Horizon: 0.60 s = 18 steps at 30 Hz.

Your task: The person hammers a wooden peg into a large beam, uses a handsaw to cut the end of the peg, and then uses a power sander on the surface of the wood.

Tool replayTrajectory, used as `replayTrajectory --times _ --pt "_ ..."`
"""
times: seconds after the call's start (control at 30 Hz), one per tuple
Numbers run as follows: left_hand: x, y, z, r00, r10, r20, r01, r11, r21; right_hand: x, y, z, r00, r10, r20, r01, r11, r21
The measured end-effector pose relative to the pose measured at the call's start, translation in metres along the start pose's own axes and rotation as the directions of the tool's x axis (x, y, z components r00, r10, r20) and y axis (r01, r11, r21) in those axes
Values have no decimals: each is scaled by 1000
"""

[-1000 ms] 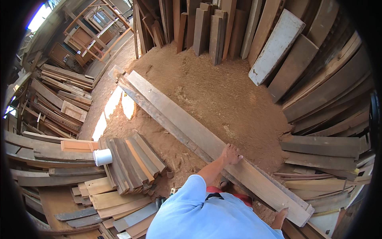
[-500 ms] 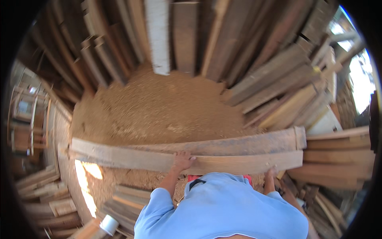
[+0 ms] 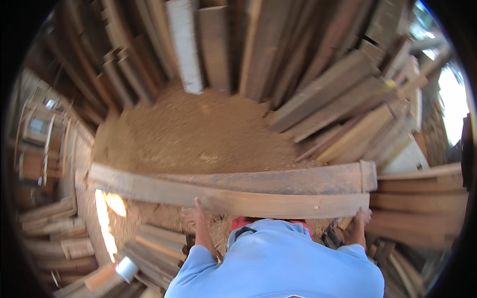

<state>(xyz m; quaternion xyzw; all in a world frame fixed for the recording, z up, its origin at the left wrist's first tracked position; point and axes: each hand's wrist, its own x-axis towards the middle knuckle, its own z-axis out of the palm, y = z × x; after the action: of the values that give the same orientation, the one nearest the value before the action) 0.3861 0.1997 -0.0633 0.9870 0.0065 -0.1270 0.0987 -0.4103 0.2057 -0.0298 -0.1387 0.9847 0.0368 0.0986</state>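
A long pale wooden plank (image 3: 268,204) lies crosswise in front of my body, overlapping a darker, rougher board (image 3: 278,182) just beyond it. My left hand (image 3: 194,215) is at the near edge of the pale plank, left of my waist, its thumb raised against the edge and its fingers apart; motion blurs it a little. At the plank's right end, my right hand (image 3: 363,216) grips the near corner, with some fingers hidden.
Upright timbers, among them a white-faced board (image 3: 186,49), lean around the far side of the brown dirt floor (image 3: 194,129). Stacked boards (image 3: 417,201) adjoin the plank's right end. More lumber (image 3: 159,246) and a white cylindrical container (image 3: 127,268) sit at lower left.
My left hand has moved left, off the plank's top face to its near edge. My right hand has shifted right to the plank's end. The view has turned slightly.
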Motion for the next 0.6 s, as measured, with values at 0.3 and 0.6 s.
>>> replayTrajectory --times 0.3,0.6 --pt "-97 -40 62 580 234 780 755 203 -623 76 -12 2 598 -698 394 31 511 859" --pt "-113 -38 59 607 337 720 696 212 -686 70 -48 3 792 -450 413 3 680 734"
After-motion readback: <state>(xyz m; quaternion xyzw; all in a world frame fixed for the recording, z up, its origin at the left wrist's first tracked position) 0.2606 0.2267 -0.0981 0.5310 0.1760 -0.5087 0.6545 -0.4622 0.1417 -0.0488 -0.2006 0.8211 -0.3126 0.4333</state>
